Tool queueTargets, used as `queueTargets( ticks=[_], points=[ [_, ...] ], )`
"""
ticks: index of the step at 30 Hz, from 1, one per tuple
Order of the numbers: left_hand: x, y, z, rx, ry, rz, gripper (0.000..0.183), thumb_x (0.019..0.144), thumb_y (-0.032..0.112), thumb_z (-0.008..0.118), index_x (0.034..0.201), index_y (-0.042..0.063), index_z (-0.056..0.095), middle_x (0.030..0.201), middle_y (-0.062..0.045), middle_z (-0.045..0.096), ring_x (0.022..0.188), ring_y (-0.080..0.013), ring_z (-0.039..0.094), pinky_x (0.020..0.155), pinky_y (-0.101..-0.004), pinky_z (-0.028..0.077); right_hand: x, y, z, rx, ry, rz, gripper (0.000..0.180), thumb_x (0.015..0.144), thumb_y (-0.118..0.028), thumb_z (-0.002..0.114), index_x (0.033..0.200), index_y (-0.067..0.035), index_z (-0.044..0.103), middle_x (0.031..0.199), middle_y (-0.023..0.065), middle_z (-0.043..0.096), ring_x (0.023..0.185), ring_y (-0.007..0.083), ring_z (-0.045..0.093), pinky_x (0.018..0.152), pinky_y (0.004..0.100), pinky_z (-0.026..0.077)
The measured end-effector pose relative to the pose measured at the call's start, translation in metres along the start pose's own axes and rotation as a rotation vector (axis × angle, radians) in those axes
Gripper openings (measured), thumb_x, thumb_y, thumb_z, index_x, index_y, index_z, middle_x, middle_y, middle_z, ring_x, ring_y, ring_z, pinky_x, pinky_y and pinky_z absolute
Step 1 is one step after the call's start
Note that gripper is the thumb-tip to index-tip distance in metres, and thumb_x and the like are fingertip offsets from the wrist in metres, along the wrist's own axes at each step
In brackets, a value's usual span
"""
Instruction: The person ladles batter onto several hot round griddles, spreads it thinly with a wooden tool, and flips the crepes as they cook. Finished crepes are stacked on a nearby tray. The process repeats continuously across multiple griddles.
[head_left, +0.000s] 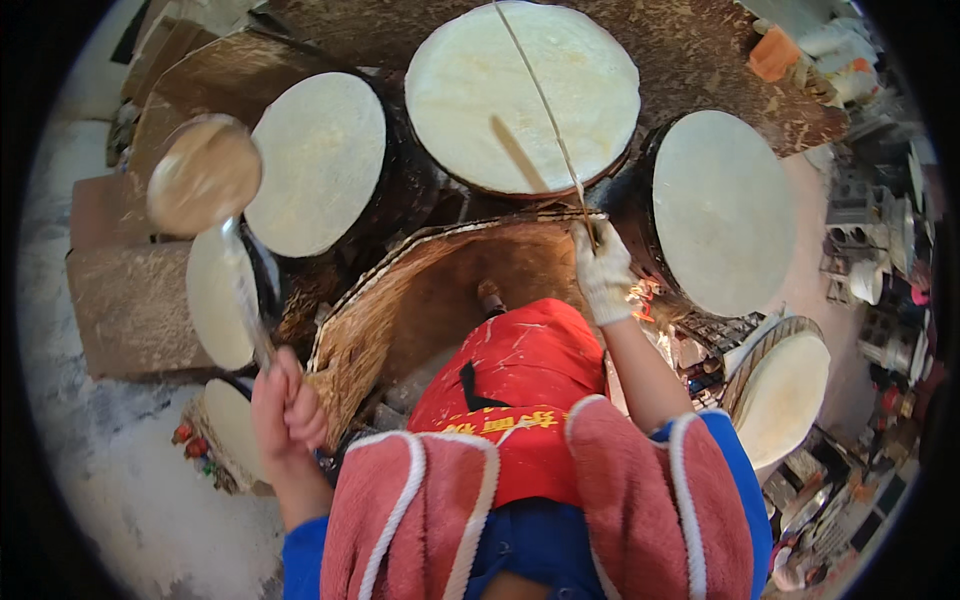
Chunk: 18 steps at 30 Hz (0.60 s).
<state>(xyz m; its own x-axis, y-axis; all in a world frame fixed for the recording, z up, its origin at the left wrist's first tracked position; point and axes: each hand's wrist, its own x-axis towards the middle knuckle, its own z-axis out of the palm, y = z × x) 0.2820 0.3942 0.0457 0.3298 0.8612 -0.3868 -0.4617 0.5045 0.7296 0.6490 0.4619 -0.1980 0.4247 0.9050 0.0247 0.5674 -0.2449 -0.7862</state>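
Observation:
My bare left hand (289, 401) grips the metal handle of a large round ladle (205, 178), whose bowl looks beige and is blurred. The bowl is beside a dark round griddle with a pale, flat surface (316, 165). In a white knit glove, my right hand (602, 262) holds a long thin stick (541, 94) near its lower end. That stick slants up over the pale round surface of the middle griddle (517, 97) and casts a shadow there. Another pale round surface (721, 214) lies to the right of the glove.
Curved cardboard (367, 300) stands between me and the griddles. More pale rounds lie at the lower left (223, 300) and lower right (784, 397). Brown board (697, 67) surrounds the middle griddle's far side. Stacked metal items and clutter (877, 330) stand at right.

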Motion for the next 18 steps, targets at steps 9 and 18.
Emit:
queueTargets(
  ticks=[9,18],
  points=[
    [0.005,-0.019,-0.064,-0.936,0.062,-0.417,0.028,0.103,0.032,0.029,0.085,0.012,0.039,0.048,0.008,0.027,0.033,-0.0038,0.025,0.029,-0.0228,0.027,0.143,0.019,0.013,0.272,0.228,0.492,0.043,0.091,-0.048,0.044,0.097,-0.010,0.063,0.074,0.0090,0.065,0.060,0.0265,0.058,0.055,0.0393,0.046],
    [-0.003,-0.029,-0.095,-0.830,0.178,-0.359,0.027,0.102,0.031,0.032,0.083,0.013,0.039,0.048,0.008,0.025,0.033,-0.0028,0.024,0.030,-0.0203,0.026,0.047,-0.007,0.068,1.150,0.096,0.496,0.037,0.096,-0.032,0.044,0.090,-0.001,0.064,0.074,0.0014,0.058,0.064,0.0153,0.052,0.062,0.0246,0.044]
  ],
)
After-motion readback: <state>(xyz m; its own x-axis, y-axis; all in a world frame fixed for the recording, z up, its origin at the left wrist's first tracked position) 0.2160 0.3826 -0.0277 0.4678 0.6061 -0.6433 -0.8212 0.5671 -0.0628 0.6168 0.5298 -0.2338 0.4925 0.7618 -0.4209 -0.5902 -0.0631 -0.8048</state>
